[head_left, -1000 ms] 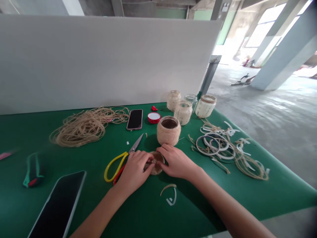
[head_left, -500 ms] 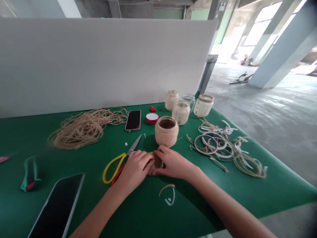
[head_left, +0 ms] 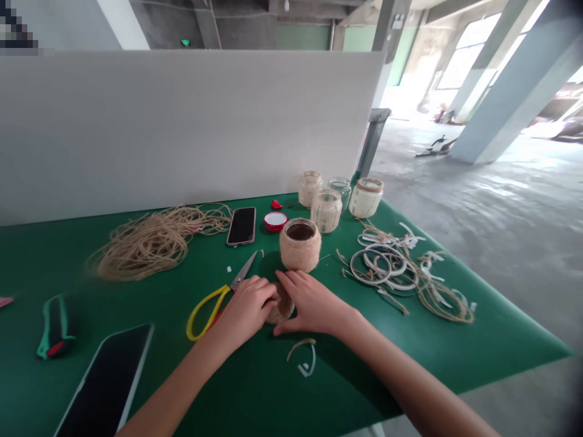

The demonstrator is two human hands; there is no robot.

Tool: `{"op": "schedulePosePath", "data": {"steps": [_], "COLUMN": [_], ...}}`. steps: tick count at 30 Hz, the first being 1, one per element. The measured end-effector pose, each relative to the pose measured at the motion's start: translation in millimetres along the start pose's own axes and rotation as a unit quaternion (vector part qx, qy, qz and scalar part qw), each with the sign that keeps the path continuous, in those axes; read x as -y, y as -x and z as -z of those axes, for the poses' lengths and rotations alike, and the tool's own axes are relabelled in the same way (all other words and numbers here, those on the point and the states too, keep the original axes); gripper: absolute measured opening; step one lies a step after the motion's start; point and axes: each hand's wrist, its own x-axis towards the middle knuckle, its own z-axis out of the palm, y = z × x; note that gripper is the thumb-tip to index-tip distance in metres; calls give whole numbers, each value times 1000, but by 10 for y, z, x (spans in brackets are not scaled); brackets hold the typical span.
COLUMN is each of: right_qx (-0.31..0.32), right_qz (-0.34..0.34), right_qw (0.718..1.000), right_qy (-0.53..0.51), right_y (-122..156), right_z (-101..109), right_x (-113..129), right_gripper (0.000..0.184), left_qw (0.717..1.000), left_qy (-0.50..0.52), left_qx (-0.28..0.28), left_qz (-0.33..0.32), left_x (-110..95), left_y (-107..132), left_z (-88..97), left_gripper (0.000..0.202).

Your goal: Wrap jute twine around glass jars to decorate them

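Between my hands sits a small twine-wrapped round object, partly hidden by my fingers. My left hand grips its left side, and my right hand presses over its right side. Just above them stands a larger jar wrapped in pale twine, its dark mouth open. Yellow-and-red handled scissors lie beside my left hand, with their steel blades pointing up and right. A loose heap of tan twine lies further left.
The green table mat holds a smartphone, a red-rimmed lid, several glass jars, white strips and rings tangled with twine, a tablet and a green pouch. A white partition stands behind.
My hands have turned the small wrapped object, and my right fingers have shifted across it. The whole view has drifted, with the table sitting lower in the picture.
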Motion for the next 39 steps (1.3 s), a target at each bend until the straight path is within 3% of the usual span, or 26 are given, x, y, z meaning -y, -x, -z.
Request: {"op": "schedulePosePath", "data": {"steps": [6,11,18,22,26,29,32,36,39], "right_qx": [26,46,48,51,50,19,19,23,29], "right_qz": [30,11,-6,-19,-24,-32,-43,-45,-37], "right_qw": [998,996,995,991,983,985,991,994,994], "right_qy": [-45,-80,-84,-119,-173,-169,-128,-101,-101], "right_y": [-30,-61,-66,-2,67,80,71,60,50], "right_z": [-54,-50,5,198,567,805,889,833,787], "right_x": [2,-18,44,202,343,379,374,372,387], "right_gripper": [111,100,98,100,97,94,95,96,96], "left_qw": [999,998,992,978,962,953,949,970,981], "left_qy": [42,49,76,124,177,194,190,138,110], "left_qx": [0,-2,-96,-154,-172,-204,-238,-200,-158], "left_qz": [33,36,26,70,118,113,87,25,-1], "left_x": [-5,-3,35,76,98,16,-162,-376,-427], "left_y": [-2,59,134,213,297,324,304,215,153], "left_z": [64,166,206,282,320,327,379,469,475], "left_gripper": [7,17,28,26,26,24,22,18,16]}}
